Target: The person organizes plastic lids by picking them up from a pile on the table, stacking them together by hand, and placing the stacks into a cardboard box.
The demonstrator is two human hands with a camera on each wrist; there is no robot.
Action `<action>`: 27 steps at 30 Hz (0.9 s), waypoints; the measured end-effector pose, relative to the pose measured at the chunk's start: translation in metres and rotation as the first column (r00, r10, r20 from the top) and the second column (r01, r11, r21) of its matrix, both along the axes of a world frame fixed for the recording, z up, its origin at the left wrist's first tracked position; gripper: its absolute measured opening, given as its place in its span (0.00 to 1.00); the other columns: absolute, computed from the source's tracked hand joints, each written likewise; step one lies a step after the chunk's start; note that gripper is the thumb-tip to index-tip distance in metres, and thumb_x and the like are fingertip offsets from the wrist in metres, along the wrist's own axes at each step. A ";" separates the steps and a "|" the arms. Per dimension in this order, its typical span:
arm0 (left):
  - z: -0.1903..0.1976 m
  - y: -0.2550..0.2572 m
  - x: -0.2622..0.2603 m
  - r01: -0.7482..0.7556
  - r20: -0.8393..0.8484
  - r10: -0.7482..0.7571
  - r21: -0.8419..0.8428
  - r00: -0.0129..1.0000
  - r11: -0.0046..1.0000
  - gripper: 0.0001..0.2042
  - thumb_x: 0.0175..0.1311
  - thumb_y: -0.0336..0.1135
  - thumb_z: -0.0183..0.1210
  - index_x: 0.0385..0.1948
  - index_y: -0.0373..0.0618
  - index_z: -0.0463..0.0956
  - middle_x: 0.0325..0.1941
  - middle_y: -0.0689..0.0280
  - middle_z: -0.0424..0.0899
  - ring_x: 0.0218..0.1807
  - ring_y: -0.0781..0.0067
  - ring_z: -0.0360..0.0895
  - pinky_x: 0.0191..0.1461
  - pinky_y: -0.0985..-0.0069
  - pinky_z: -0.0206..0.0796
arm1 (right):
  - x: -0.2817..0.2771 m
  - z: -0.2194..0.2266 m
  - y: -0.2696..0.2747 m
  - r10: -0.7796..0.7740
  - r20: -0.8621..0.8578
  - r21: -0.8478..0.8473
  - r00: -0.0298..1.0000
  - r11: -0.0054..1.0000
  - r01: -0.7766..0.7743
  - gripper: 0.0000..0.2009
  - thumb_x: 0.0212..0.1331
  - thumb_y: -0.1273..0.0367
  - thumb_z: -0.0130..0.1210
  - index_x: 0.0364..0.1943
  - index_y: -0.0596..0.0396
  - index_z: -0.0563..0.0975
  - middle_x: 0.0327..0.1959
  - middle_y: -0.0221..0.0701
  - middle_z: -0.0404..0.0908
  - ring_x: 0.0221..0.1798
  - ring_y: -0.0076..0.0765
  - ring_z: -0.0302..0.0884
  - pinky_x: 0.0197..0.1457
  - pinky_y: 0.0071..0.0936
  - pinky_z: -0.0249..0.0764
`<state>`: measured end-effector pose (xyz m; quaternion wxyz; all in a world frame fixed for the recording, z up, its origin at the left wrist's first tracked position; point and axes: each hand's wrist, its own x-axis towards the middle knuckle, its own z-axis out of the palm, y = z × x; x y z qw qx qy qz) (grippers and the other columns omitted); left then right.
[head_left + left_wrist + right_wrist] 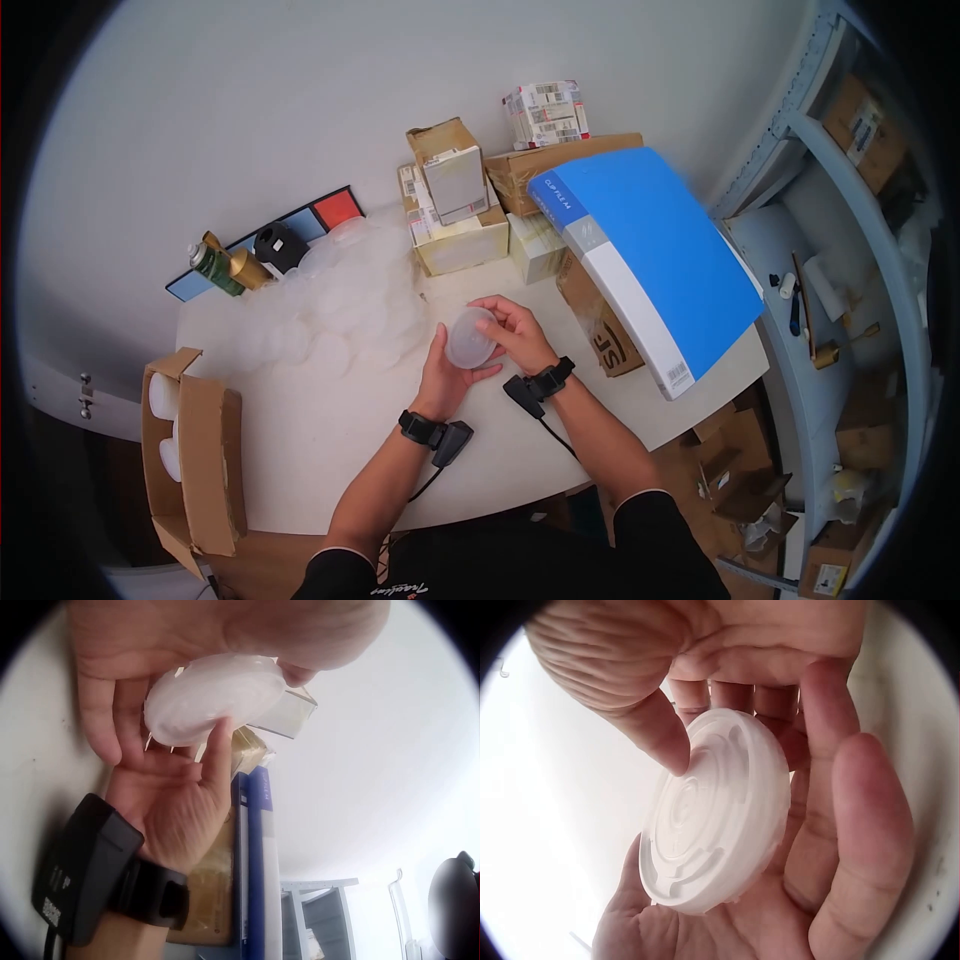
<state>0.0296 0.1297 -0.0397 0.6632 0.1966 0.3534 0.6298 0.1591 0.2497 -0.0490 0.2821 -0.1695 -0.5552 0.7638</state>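
Observation:
A round translucent plastic lid (470, 338) is held tilted between both hands above the white table. My right hand (518, 338) pinches it, the thumb on its ringed face (686, 806) and the fingers behind. The left hand (445, 372) cradles the lower rim, palm up, with its thumb at one side and its fingers curving round the other. In the left wrist view the lid (214, 697) lies below the left palm (225, 630), and the right hand (176, 810) reaches it from beneath. Many similar translucent discs (340, 300) are heaped at the back left.
An open carton (225, 450) with white items stands at the left edge. Behind the heap are a spray can (215, 268) and a black object (280, 247). Stacked boxes (460, 240) stand at the back; a large blue file (660, 250) rests on cartons at right, beside a shelf (790, 300).

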 end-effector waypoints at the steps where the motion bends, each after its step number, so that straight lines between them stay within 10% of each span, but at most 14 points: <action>1: -0.006 0.001 -0.002 0.000 0.003 0.000 0.006 1.000 1.000 0.37 0.77 0.67 0.35 0.73 0.45 0.62 0.71 0.57 0.72 0.67 0.56 0.75 0.64 0.57 0.75 | 0.001 -0.001 -0.001 -0.030 0.030 0.060 0.999 0.998 0.028 0.16 0.70 0.71 0.57 0.60 0.58 0.76 0.52 0.29 0.82 0.49 0.20 0.79 0.52 0.21 0.78; 7: -0.015 0.002 -0.006 -0.053 0.058 0.050 0.057 0.997 0.997 0.37 0.78 0.66 0.34 0.72 0.43 0.62 0.71 0.56 0.72 0.69 0.57 0.73 0.68 0.56 0.71 | -0.002 -0.002 -0.007 -0.265 0.166 0.437 0.950 0.883 0.170 0.28 0.63 0.68 0.64 0.67 0.55 0.70 0.62 0.37 0.74 0.61 0.33 0.74 0.57 0.31 0.78; 12: -0.013 0.001 -0.010 -0.079 0.077 0.069 0.136 0.995 0.988 0.37 0.77 0.65 0.42 0.74 0.43 0.58 0.73 0.55 0.69 0.71 0.57 0.70 0.72 0.56 0.66 | -0.001 0.023 -0.026 -0.242 0.268 0.665 0.933 0.747 0.003 0.53 0.48 0.58 0.77 0.76 0.59 0.55 0.72 0.49 0.59 0.73 0.57 0.60 0.73 0.44 0.66; 27: -0.018 0.000 -0.012 -0.005 0.065 -0.004 0.141 0.998 0.990 0.36 0.75 0.60 0.51 0.75 0.44 0.56 0.73 0.58 0.67 0.71 0.60 0.69 0.74 0.57 0.63 | -0.005 0.036 -0.038 -0.318 0.388 0.701 0.865 0.711 -0.053 0.59 0.48 0.61 0.77 0.78 0.65 0.46 0.69 0.51 0.58 0.68 0.58 0.68 0.62 0.41 0.78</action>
